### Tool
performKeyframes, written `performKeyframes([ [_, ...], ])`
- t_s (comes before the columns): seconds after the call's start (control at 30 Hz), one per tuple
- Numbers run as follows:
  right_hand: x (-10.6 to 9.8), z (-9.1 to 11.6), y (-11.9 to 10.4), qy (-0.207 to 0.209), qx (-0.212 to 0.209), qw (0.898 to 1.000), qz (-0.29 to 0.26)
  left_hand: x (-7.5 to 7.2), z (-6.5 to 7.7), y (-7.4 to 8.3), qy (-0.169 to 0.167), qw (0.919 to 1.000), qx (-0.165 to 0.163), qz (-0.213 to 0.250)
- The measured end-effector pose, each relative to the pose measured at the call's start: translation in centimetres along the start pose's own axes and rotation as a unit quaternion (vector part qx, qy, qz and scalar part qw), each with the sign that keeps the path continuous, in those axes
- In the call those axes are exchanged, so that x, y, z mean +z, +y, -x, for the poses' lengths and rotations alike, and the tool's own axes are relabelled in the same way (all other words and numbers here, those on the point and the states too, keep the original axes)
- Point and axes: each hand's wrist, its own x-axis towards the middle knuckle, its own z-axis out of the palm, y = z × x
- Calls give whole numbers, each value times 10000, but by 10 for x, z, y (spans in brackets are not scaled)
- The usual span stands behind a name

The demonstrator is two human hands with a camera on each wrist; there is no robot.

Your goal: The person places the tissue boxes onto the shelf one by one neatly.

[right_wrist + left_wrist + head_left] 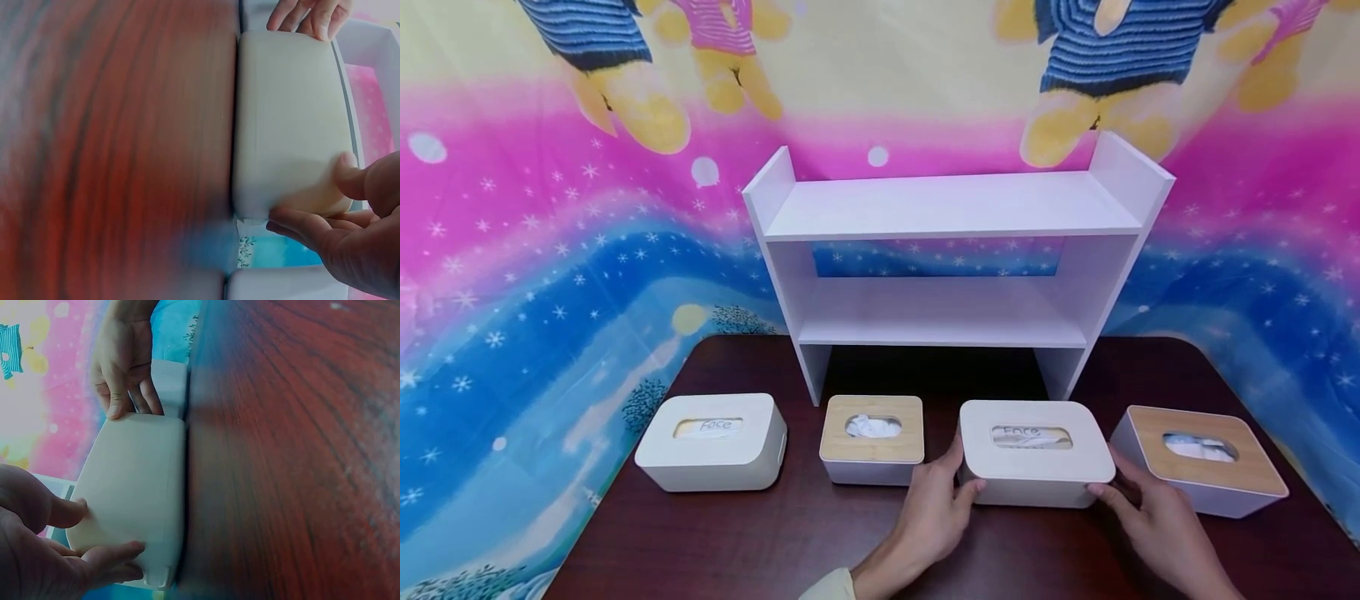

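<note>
A cream tissue box (1037,464) is gripped at its ends by left hand (931,507) and right hand (1159,518); wood-topped boxes (871,451) are placed either side.

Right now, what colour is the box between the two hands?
The box is creamy white; it shows best in the head view.

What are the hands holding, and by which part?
The white tissue box second from the right: left hand gripping its left end, right hand its right end.
</note>
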Motion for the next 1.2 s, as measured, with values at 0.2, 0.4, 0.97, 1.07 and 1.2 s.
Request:
performKeyframes([
  [0.2,4,6,-3,569,-142,9982,94,1,0,1,139,9998,6,-158],
  [0.4,-2,8,-13,629,132,9979,-38,-4,-1,6,299,9994,173,4],
  [0.97,-16,11,-54,1774,-20,9840,-152,-30,-9,26,891,9947,482,178],
  [1.07,-18,10,-58,1857,-75,9823,-238,-36,-11,29,953,9941,495,181],
  [1.2,-20,6,-66,1984,-182,9795,-297,-44,-14,35,1138,9917,588,122],
])
